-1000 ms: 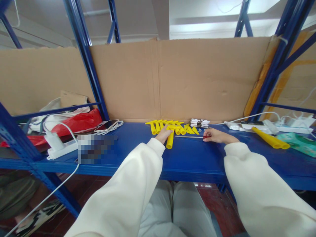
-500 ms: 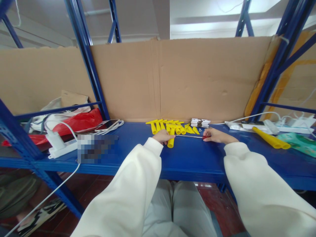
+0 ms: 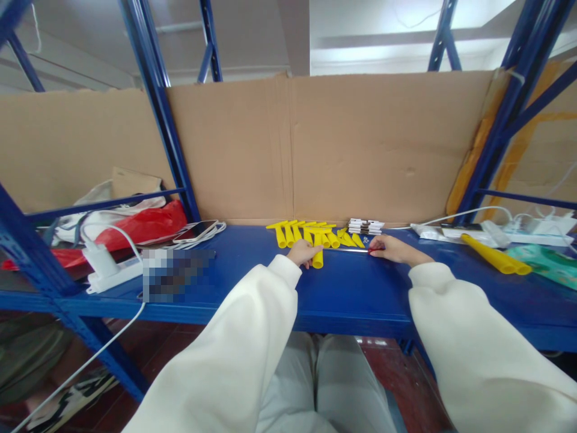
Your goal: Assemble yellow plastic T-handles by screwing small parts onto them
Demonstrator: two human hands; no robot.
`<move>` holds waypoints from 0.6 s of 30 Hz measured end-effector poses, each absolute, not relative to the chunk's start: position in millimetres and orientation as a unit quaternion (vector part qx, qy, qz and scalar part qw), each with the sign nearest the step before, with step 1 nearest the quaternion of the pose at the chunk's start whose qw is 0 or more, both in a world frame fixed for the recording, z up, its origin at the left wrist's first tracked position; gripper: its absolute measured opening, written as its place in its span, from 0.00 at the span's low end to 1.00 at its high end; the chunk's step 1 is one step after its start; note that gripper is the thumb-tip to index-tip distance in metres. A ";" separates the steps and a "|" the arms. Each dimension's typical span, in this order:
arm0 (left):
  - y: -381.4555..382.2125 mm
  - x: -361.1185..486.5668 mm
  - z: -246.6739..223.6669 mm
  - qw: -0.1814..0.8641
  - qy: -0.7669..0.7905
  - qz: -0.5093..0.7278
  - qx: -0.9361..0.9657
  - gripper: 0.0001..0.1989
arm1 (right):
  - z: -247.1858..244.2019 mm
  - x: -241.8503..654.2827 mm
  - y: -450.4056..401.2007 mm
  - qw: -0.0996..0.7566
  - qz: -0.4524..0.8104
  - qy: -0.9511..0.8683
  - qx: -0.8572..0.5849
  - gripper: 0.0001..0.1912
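Observation:
My left hand (image 3: 304, 252) is closed around a yellow plastic piece with a round hollow tube (image 3: 318, 258), whose open end faces me. In my right hand (image 3: 386, 248) is a screwdriver, gripped by its red handle (image 3: 372, 250). Its thin metal shaft (image 3: 354, 250) lies level and points left at the piece; whether the tip sits inside it is hidden by the left fingers. Just behind the hands, several yellow T-shaped pieces (image 3: 282, 237) stand in rows. Small yellow tapered parts (image 3: 358, 240) lie beside them, close to the shaft.
White and black small parts (image 3: 365, 226) are stacked against the cardboard panel (image 3: 383, 144). Two yellow tubes (image 3: 493, 255) lie on the right of the blue shelf (image 3: 351, 294). A power strip (image 3: 117, 270), cables and a red bag (image 3: 148, 222) occupy the left.
My left hand and the yellow piece have shifted slightly right. My right hand has come slightly left, so less of the shaft shows between the hands.

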State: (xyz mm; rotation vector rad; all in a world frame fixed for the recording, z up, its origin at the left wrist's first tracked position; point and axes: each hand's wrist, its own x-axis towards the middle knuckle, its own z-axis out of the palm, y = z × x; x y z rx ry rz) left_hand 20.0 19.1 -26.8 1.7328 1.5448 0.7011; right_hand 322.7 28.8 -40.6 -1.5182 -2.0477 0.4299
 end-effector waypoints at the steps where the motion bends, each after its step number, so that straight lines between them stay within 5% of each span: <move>1: 20.4 19.6 -27.5 0.348 0.595 0.274 0.671 0.23 | -40.4 322.7 28.6 0.277 0.157 -0.761 -0.565 0.13; 10: 21.6 7.2 -15.6 0.133 0.594 0.377 0.698 0.12 | -37.4 331.7 30.3 0.327 0.106 -0.730 -0.590 0.09; 18: 16.3 10.7 -17.1 0.094 0.585 0.357 0.722 0.11 | -31.7 336.3 42.4 0.368 0.057 -0.696 -0.614 0.05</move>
